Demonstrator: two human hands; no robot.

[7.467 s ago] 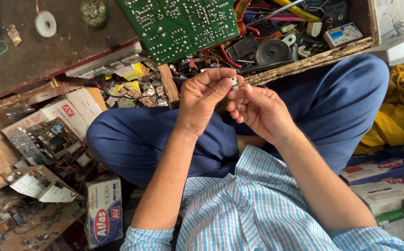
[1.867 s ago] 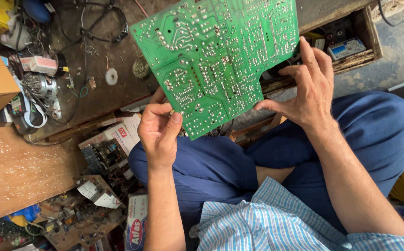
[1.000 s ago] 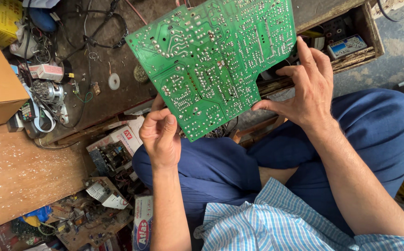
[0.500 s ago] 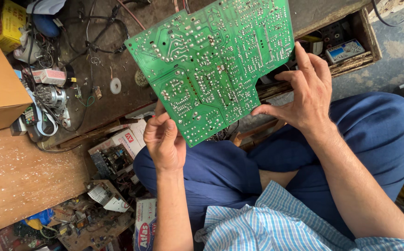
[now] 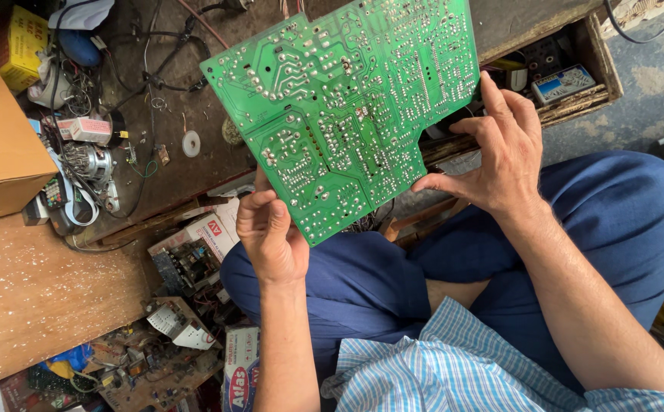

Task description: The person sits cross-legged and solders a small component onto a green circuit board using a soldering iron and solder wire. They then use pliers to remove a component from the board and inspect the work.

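Green circuit board (image 5: 355, 114) is up over the lap, solder side facing the camera, tilted. Left hand (image 5: 271, 236) pinches its lower corner, fingers curled shut on the edge; right hand (image 5: 500, 156) clasps the right edge, fingers spread along it.

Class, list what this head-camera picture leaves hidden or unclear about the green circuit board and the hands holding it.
- Circuit board: component side faces away; top edge cut off by the frame.
- Left hand: fingertips hidden behind the board.
- Right hand: palm faces away from the camera.
- Solder joints: too small to judge.
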